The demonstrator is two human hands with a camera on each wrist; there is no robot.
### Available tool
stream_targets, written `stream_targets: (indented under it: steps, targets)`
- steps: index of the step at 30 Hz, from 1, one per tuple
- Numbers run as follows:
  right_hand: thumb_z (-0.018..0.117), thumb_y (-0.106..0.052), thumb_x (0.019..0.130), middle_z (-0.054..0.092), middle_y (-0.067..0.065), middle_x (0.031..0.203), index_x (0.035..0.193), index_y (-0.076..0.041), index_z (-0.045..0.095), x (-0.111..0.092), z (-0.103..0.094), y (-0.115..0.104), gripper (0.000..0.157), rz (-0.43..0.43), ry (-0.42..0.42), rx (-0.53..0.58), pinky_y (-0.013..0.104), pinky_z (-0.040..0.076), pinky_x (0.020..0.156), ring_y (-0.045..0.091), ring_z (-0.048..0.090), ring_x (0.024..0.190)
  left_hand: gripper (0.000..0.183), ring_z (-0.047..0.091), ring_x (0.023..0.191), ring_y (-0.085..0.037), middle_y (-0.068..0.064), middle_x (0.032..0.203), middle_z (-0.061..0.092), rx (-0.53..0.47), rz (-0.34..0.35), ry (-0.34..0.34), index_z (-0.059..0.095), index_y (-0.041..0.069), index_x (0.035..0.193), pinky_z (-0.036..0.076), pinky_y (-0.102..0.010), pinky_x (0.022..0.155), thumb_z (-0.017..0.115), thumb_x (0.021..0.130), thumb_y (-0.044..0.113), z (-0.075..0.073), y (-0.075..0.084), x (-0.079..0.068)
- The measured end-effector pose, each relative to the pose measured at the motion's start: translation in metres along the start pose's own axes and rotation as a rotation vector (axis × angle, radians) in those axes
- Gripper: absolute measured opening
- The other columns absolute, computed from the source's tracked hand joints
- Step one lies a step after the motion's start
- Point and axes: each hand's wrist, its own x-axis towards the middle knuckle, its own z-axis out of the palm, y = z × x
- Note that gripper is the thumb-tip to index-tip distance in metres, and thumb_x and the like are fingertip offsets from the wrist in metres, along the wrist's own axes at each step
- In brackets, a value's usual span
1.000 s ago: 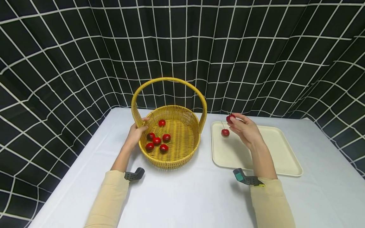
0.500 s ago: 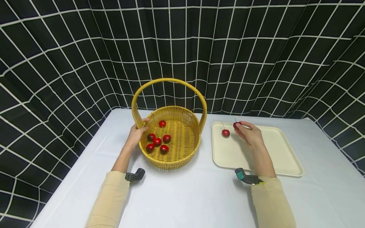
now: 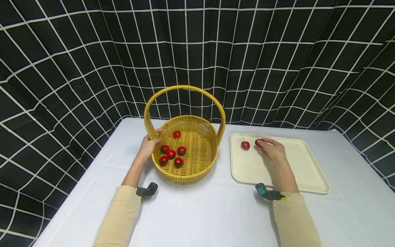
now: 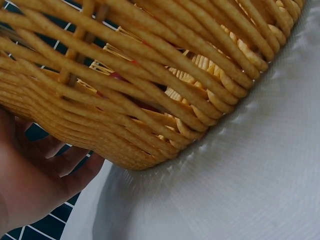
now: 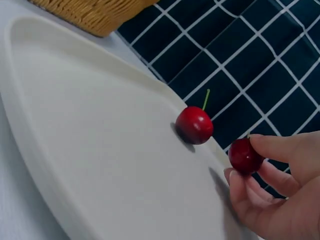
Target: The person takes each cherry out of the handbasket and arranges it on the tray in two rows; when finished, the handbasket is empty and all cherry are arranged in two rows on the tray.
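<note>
The basket stands left of the tray, my left hand gripping its left side; I'd hold it steady. Over the tray's far-left part, my right hand has its fingers clamped on one cherry; a light pinch seems best, clear of the loose cherry beside it.

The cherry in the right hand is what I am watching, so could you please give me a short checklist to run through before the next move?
1. Grip: ok; the right hand pinches the held cherry between thumb and fingers.
2. Held cherry off the tray: cannot tell; no view settles whether they touch.
3. Other cherry separate: ok; it rests on the tray, apart from the held one.
4. Basket upright: ok; it stands level on the table.
5. Basket steadied: ok; the left hand grips its side.
</note>
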Motion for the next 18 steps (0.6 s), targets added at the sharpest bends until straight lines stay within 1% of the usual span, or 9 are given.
stream_targets:
  steps: [3,4,6,10,14,18]
  targets:
    - [0.062,-0.008,0.091,0.062,-0.011,0.069,0.135,0.008,0.041,0.0032,0.0005,0.0036,0.051,-0.004,0.021,-0.082,0.016,0.052,0.065,0.0,0.063,0.065,0.045,0.035,0.133,-0.031,-0.019,0.143,0.041,0.008,0.003,0.001,0.044,0.004,0.141,0.022,-0.045,0.11,0.044,0.095,0.005,0.0006,0.0007,-0.0012]
    - [0.062,-0.009,0.091,0.061,-0.011,0.069,0.136,0.008,0.041,0.0036,0.0008,0.0045,0.052,-0.005,0.03,-0.107,0.016,0.052,0.064,0.0,0.063,0.065,0.045,0.034,0.133,-0.031,-0.019,0.144,0.041,0.01,0.004,0.0,0.044,0.004,0.141,0.021,-0.045,0.11,0.044,0.095,0.005,0.0008,0.0008,-0.0015]
    - [0.062,-0.009,0.092,0.061,-0.011,0.069,0.135,0.009,0.042,0.0036,0.0017,0.0058,0.051,-0.015,0.042,-0.135,0.017,0.052,0.064,0.0,0.063,0.064,0.045,0.034,0.133,-0.031,-0.019,0.144,0.041,0.016,0.007,0.001,0.044,0.004,0.14,0.021,-0.045,0.11,0.044,0.095,0.005,0.0007,0.0,-0.0009]
    - [0.063,-0.009,0.091,0.061,-0.01,0.068,0.131,0.011,0.045,0.001,0.0037,0.0073,0.048,-0.066,0.06,-0.181,0.016,0.052,0.061,0.0,0.062,0.062,0.045,0.036,0.132,-0.031,-0.018,0.143,0.042,0.031,0.009,0.008,0.045,0.005,0.14,0.022,-0.045,0.11,0.044,0.095,0.006,0.0002,-0.0017,0.0007]
    - [0.063,-0.011,0.091,0.061,-0.01,0.067,0.127,0.012,0.049,-0.0008,0.0053,0.0082,0.045,-0.109,0.077,-0.262,0.014,0.051,0.06,-0.001,0.06,0.059,0.045,0.036,0.131,-0.031,-0.018,0.142,0.043,0.035,0.008,0.015,0.046,0.005,0.139,0.023,-0.045,0.11,0.044,0.094,0.005,-0.0001,-0.003,0.0021]
    - [0.065,-0.013,0.09,0.06,-0.01,0.067,0.124,0.01,0.053,-0.0002,0.0079,0.0088,0.043,-0.114,0.113,-0.315,0.014,0.05,0.061,-0.002,0.06,0.06,0.046,0.036,0.132,-0.031,-0.018,0.142,0.042,0.038,0.012,0.013,0.045,0.005,0.139,0.023,-0.046,0.109,0.044,0.093,0.005,0.0,-0.0031,0.0021]
